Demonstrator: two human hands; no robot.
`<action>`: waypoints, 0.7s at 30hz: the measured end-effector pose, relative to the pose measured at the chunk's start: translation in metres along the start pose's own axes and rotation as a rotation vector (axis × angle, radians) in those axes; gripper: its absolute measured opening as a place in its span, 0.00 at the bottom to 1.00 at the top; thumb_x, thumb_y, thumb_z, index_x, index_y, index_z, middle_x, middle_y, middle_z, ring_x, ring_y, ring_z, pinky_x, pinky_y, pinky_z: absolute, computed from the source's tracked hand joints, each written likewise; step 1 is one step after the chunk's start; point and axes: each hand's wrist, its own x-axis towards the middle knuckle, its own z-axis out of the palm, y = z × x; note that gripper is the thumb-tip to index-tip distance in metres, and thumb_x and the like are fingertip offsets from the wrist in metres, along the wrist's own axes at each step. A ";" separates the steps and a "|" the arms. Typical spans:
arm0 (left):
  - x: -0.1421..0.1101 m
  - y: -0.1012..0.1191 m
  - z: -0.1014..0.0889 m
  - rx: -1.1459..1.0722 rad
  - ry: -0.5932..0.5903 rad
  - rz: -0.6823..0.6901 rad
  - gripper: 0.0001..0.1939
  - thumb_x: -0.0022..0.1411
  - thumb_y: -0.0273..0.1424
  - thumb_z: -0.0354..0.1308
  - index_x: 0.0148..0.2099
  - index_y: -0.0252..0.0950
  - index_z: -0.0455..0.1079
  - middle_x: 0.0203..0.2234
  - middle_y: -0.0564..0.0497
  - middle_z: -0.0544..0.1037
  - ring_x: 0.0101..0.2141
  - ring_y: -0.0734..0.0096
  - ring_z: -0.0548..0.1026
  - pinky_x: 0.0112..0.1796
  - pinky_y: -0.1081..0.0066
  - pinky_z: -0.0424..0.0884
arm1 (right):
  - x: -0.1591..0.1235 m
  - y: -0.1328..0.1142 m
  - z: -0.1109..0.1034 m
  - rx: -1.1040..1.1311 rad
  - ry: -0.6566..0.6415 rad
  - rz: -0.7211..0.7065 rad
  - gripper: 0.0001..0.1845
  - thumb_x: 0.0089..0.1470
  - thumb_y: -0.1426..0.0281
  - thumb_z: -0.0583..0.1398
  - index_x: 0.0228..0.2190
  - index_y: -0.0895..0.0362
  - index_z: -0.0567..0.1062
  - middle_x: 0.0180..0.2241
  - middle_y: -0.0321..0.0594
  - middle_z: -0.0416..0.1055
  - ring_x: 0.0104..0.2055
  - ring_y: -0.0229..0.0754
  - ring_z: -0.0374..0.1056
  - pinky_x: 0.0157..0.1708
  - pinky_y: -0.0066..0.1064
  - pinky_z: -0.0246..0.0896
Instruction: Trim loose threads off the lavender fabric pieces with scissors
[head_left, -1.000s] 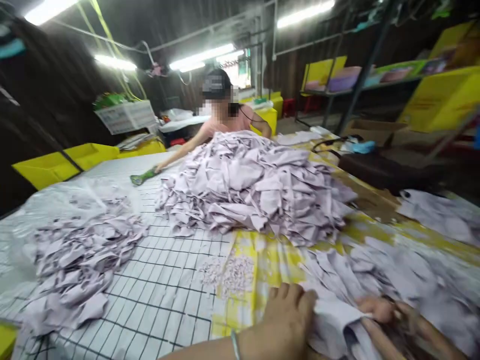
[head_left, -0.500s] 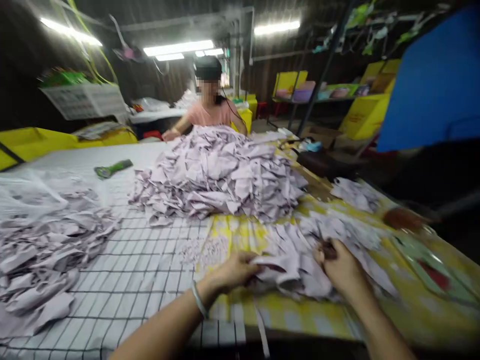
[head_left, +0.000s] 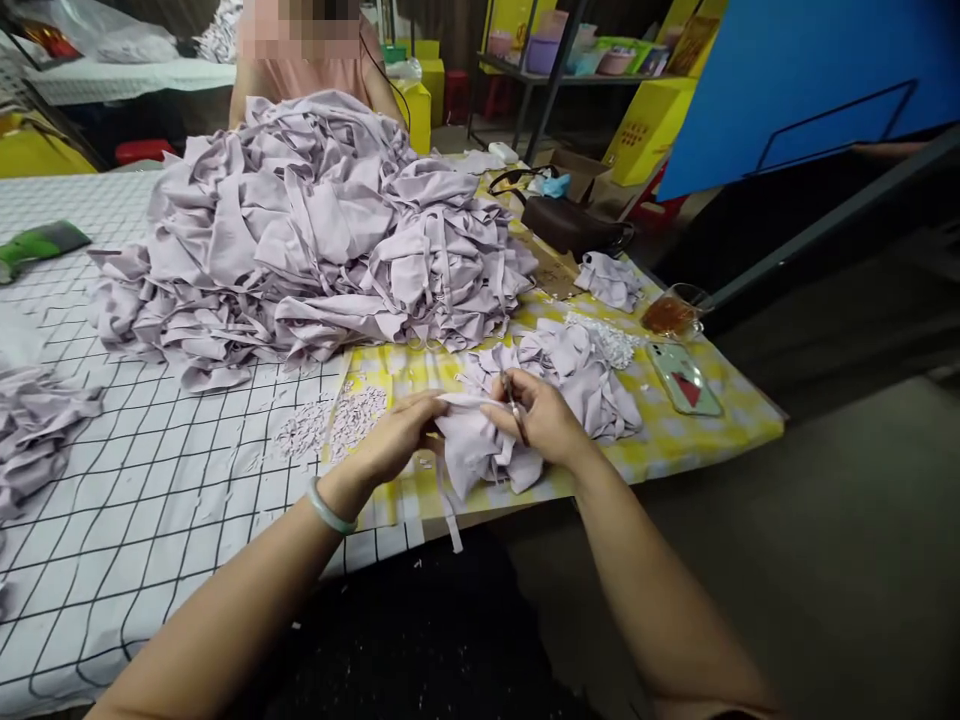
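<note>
My left hand (head_left: 401,435), with a pale bracelet at the wrist, pinches the edge of a pale lilac cloth piece (head_left: 472,445). A narrow strap (head_left: 450,512) dangles from that piece past the table's front edge. Dark-handled scissors (head_left: 513,398) are gripped in my right hand (head_left: 546,418), whose fingers touch the cloth's upper right side; the blades are hard to make out. Just behind and right of this hand lies a small heap of similar lilac pieces (head_left: 589,375). Tiny cut scraps (head_left: 334,425) are scattered left of my left hand.
A large lilac cloth pile (head_left: 322,230) fills the table's middle, with a person in a pink top (head_left: 307,75) behind it. On the right are a phone (head_left: 684,378), a glass of brown liquid (head_left: 673,315) and a dark bag (head_left: 574,222). A green tape roll (head_left: 41,246) lies left.
The view has tilted down and turned right. My hands have drawn closer together, the scissors now beside the cloth piece in my left hand. The person's arm has moved behind the pile.
</note>
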 end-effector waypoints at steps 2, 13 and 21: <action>0.011 -0.002 -0.001 0.059 0.067 0.057 0.11 0.58 0.37 0.61 0.33 0.33 0.71 0.22 0.54 0.69 0.22 0.76 0.68 0.24 0.76 0.66 | 0.010 0.004 -0.005 -0.010 0.110 0.014 0.18 0.45 0.59 0.68 0.30 0.54 0.67 0.25 0.30 0.64 0.26 0.36 0.61 0.26 0.28 0.58; 0.016 -0.030 -0.015 0.356 0.323 0.246 0.09 0.60 0.32 0.60 0.43 0.35 0.73 0.37 0.49 0.76 0.38 0.66 0.74 0.42 0.66 0.70 | -0.056 0.034 -0.019 -0.306 0.527 0.033 0.19 0.50 0.54 0.67 0.34 0.52 0.67 0.28 0.36 0.72 0.30 0.43 0.68 0.34 0.34 0.65; 0.000 -0.033 0.014 0.409 0.211 0.277 0.09 0.62 0.36 0.58 0.36 0.35 0.72 0.30 0.50 0.75 0.31 0.69 0.71 0.34 0.70 0.67 | -0.055 0.037 0.031 -0.623 0.523 -0.087 0.08 0.48 0.69 0.65 0.29 0.52 0.70 0.31 0.42 0.72 0.39 0.52 0.69 0.44 0.43 0.64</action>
